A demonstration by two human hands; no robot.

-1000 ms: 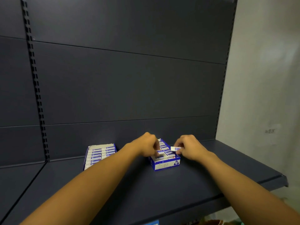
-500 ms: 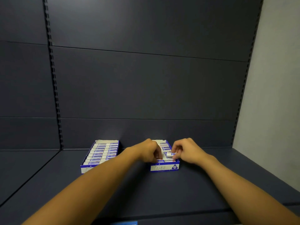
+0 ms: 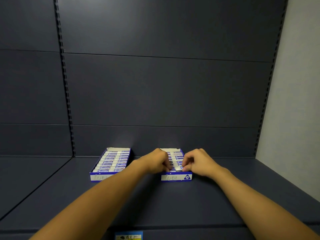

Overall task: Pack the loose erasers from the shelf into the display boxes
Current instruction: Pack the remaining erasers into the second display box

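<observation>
Far left: dark slotted upright (image 3: 66,94) running down the back panel (image 3: 155,90) to the shelf (image 3: 173,201). Next along, left display box (image 3: 110,164), blue and white, sitting flat on the shelf close to the back panel, packed front to back with rows of wrapped erasers (image 3: 114,161); nothing touching it.

Crossing in front of that box's right corner, left forearm reaching forward. Left hand (image 3: 156,161) down over the left side of the right display box (image 3: 176,177), knuckles up, fingers curled in, fingertips (image 3: 167,169) pressed among the erasers near the front row. Holding one or only steadying the row? Cannot tell, fingers hide it.

Between the two hands, right box's rows of erasers showing, stacked toward the back wall. At the front row, one white eraser (image 3: 178,168) lying crosswise just above the front wall with its "2B" badge.

Right hand (image 3: 199,163) at the box's right side, fingers curled, thumb and fingertips pinching the right end of that white eraser, eraser low in the box at the front. Hands close together, a narrow gap of erasers between them, both over the same box. Boxes themselves well apart, side by side.

Further right, bare shelf running to the pale side wall (image 3: 297,101). Down at the near edge, centre-left, a small blue label (image 3: 129,236) on the shelf lip, print too blurred to read.
</observation>
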